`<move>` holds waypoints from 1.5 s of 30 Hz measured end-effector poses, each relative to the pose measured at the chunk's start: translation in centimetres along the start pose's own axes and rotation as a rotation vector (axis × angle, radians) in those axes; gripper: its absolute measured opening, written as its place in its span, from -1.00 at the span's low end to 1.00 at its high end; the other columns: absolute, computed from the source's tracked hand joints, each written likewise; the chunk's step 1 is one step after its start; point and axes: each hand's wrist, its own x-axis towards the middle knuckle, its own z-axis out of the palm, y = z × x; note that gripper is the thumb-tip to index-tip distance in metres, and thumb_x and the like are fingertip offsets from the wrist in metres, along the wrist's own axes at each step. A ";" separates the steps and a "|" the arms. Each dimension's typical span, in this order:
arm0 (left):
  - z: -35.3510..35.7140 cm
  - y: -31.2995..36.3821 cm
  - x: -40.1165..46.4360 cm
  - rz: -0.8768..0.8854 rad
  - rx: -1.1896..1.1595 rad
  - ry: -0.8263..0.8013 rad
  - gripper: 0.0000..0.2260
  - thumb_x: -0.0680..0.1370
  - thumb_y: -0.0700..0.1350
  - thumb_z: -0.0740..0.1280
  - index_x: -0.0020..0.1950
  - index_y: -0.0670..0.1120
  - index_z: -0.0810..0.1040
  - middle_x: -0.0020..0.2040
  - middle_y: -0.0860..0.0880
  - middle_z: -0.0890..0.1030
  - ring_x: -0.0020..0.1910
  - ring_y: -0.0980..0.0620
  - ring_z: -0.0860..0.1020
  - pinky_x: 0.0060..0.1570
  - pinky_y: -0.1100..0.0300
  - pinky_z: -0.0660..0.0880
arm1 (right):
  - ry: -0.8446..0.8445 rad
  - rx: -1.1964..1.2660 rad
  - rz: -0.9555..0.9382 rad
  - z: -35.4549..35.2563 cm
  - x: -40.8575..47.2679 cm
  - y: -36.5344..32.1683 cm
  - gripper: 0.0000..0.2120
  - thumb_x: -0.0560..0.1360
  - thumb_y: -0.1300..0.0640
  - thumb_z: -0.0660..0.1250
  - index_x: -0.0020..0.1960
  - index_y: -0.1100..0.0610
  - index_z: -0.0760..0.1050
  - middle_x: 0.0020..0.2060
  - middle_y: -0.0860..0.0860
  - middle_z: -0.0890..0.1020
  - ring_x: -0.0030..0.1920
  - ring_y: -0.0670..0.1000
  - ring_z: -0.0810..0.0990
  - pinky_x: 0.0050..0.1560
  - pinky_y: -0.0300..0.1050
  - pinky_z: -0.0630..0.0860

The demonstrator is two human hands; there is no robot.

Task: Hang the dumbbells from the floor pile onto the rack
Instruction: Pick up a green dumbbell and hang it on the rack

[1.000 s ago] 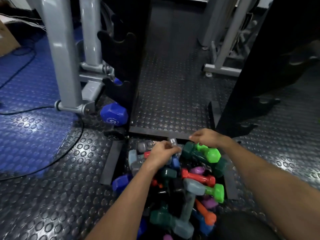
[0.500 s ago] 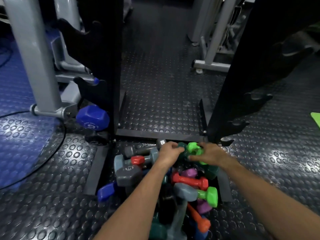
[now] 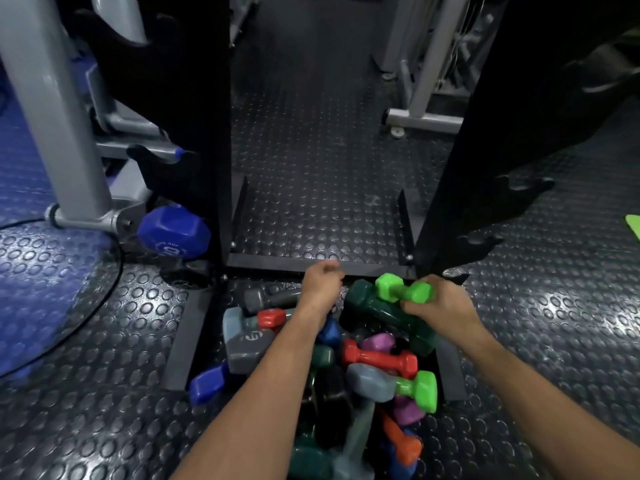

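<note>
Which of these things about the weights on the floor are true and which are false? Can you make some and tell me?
1. The right hand holds a bright green dumbbell. True.
2. The left hand holds a red dumbbell. False: the red dumbbell lies in the pile, and what the left hand holds cannot be seen.
3. A big blue dumbbell lies beside the rack. True.
4. The pile holds only green dumbbells. False: there are red, grey, purple, blue and orange ones too.

Glossy, seemingly vinyl-coated dumbbells (image 3: 360,358); studded rubber floor (image 3: 536,306); matt black rack (image 3: 446,161).
</note>
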 end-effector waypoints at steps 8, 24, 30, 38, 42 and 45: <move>-1.1 -0.2 1.2 0.001 -0.084 0.069 -0.79 0.61 -0.28 0.31 0.10 -0.03 0.65 0.07 -0.08 0.71 -0.06 -0.01 0.66 0.04 0.04 0.59 | -0.178 0.264 -0.161 -1.5 -4.1 -0.1 -0.58 0.27 -0.09 0.63 0.09 -0.23 0.62 -0.17 -0.11 0.69 -0.20 -0.11 0.62 -0.17 -0.16 0.53; 2.0 -0.9 1.0 0.114 0.355 -0.026 -0.71 0.55 -0.22 0.43 0.27 -0.16 0.65 0.11 -0.13 0.71 0.11 -0.09 0.66 0.04 0.22 0.50 | -0.227 -0.235 -0.475 1.9 -4.6 4.5 -0.60 0.53 -0.32 0.21 0.21 -0.20 0.65 0.19 -0.35 0.56 0.40 -0.28 0.30 0.42 -0.09 0.14; 4.9 0.3 1.2 0.170 0.762 -0.062 -0.74 0.53 -0.03 0.46 0.09 -0.19 0.66 0.06 -0.16 0.71 0.09 -0.16 0.66 -0.04 0.15 0.47 | 0.056 0.118 0.205 1.7 -3.8 5.5 -0.58 0.51 -0.22 0.45 0.19 0.03 0.47 0.07 0.04 0.58 0.10 0.12 0.62 0.04 -0.06 0.49; 7.1 -1.0 3.0 0.064 0.967 -0.163 -0.60 0.59 0.12 0.44 0.18 -0.21 0.61 0.19 -0.15 0.66 0.18 -0.15 0.62 0.05 0.09 0.48 | -0.038 0.616 0.592 5.2 -1.8 6.1 -0.33 0.38 -0.28 0.56 0.22 0.13 0.38 0.03 0.06 0.56 0.03 0.15 0.65 -0.27 0.07 0.72; 6.9 -1.1 2.7 0.071 0.915 -0.122 -0.62 0.59 0.07 0.46 0.16 -0.24 0.61 0.16 -0.19 0.68 0.13 -0.17 0.65 0.00 0.09 0.49 | -0.049 0.690 0.570 5.8 -0.8 6.5 -0.56 0.45 -0.08 0.56 0.19 0.13 0.55 0.01 0.13 0.67 0.02 0.14 0.67 -0.20 0.13 0.71; 6.6 -0.8 2.4 0.118 0.816 -0.090 -0.67 0.59 0.04 0.46 0.14 -0.21 0.62 0.12 -0.15 0.69 0.08 -0.14 0.66 0.00 0.10 0.52 | -0.010 0.681 0.505 5.3 -1.4 6.4 -0.54 0.39 -0.11 0.58 0.16 -0.01 0.45 0.00 0.07 0.68 0.00 0.10 0.68 -0.02 0.20 0.69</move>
